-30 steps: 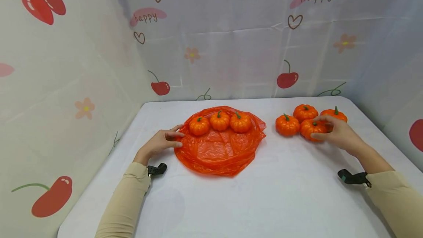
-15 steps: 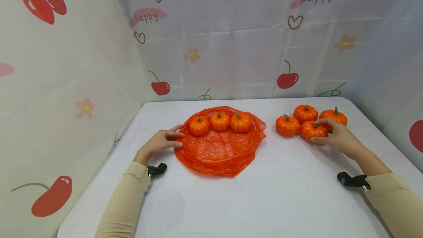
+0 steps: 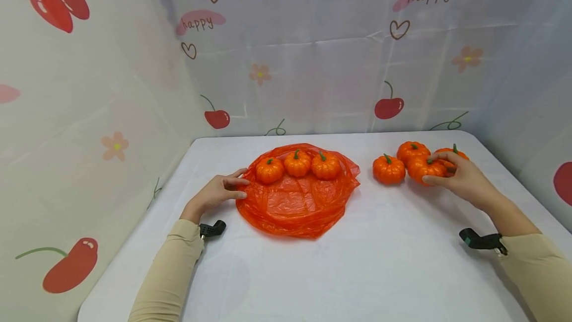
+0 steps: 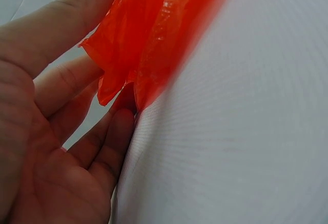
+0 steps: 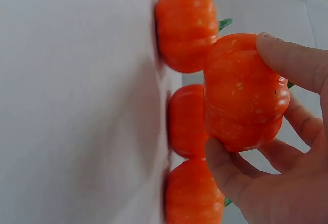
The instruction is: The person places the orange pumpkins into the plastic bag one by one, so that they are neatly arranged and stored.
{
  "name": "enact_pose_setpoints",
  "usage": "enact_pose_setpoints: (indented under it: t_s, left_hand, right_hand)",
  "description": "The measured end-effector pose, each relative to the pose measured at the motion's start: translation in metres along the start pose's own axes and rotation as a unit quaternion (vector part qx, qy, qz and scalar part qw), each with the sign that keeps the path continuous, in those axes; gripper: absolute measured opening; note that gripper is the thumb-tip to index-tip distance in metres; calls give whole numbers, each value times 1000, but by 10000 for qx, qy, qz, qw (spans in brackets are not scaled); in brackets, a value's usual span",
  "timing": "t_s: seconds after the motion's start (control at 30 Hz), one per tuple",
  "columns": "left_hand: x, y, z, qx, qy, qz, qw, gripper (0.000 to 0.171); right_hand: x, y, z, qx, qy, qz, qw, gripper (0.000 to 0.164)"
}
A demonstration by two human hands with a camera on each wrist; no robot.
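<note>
My right hand (image 3: 464, 178) grips a small orange toy pumpkin (image 5: 243, 93) between thumb and fingers. In the right wrist view this pumpkin is raised off the white table, its green stem mostly hidden by the hand. Three more pumpkins sit close behind and beside it, among them the left one (image 3: 389, 169) and the back one (image 3: 413, 151). At the left, my left hand (image 3: 216, 193) holds the edge of a red plastic bag (image 3: 290, 202), thumb on one side and fingers curled at the other. Three pumpkins (image 3: 297, 163) rest in a row at the bag's far side.
A white cloth covers the table (image 3: 348, 272). Printed curtains (image 3: 304, 88) stand along its back and both sides. Black wrist cameras (image 3: 480, 240) are strapped to both forearms.
The right hand first drew one pumpkin slightly toward the front, then raised it off the table. My left hand and the bag have stayed where they were.
</note>
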State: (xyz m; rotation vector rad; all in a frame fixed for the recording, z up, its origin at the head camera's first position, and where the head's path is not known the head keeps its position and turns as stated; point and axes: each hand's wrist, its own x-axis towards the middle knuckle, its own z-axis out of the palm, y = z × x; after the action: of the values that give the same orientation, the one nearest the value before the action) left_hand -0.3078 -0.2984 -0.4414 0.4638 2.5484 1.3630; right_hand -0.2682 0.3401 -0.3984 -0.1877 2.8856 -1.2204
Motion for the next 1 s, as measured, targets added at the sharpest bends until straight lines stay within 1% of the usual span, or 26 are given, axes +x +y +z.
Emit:
enact_pose_setpoints:
  t_s: [0.13,0.4,0.63,0.73,0.9,1.0]
  left_hand:
    - [1,-1,1,17,-6,7,10000,46]
    - [1,-2,0,6,21,-44,10000,46]
    - [0,-2,-1,-49,-4,-17,10000,46]
    - [0,-1,0,-65,-1,-71,10000,47]
    - [1,-3,0,-46,1,-91,9999,48]
    - [2,-3,0,-13,11,-86,10000,47]
  right_hand:
    - [-1,-10,1,-4,-77,-31,10000,74]
    - [-2,-36,6,-239,-248,-160,9993,70]
    - [4,-61,16,34,-499,-328,9982,68]
    - [6,-69,22,83,-618,-405,9972,69]
    - [13,-81,33,208,-787,-599,9949,64]
    - [18,-88,39,369,-986,-691,9920,60]
